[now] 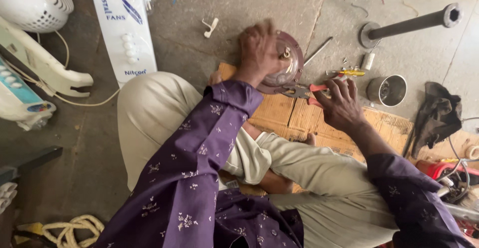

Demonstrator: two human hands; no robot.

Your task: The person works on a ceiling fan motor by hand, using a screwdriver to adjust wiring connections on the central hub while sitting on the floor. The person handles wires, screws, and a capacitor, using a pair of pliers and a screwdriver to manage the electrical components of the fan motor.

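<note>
— Concrete floor [199,8] fills the view, grey and dusty, with the person sitting cross-legged on it. What lies biggest around them?

— White fan parts at the upper left: a tall pedestal panel [124,28] with a row of buttons, a curved white housing [45,68] beside it, and a grille [35,1] in the corner. Under the legs lies a flattened sheet of cardboard [299,118].

— And on the right?

— A dark metal pipe with a round base [409,26] lies on the floor, well apart from the hands. Below it stands a small steel cup [388,89], and next to that a crumpled dark cloth [436,116]. A coil of rope [70,226] sits at the lower left.

— What are the hands doing?

— The left hand [257,48] is closed over the top of a round brown metal motor cover [292,71], which stands on edge at the far end of the cardboard, just ahead of the knee. The right hand [342,103] rests fingers spread on red-handled pliers [309,91], pressing on them rather than wrapped around them; the pliers' nose is at the cover's lower rim.

— Anything smaller?

— A yellow-handled screwdriver [352,72] just beyond the right hand's fingertips, a thin metal rod [319,51] beside the cover, and a small white plastic clip [211,27] on the floor farther off.
</note>
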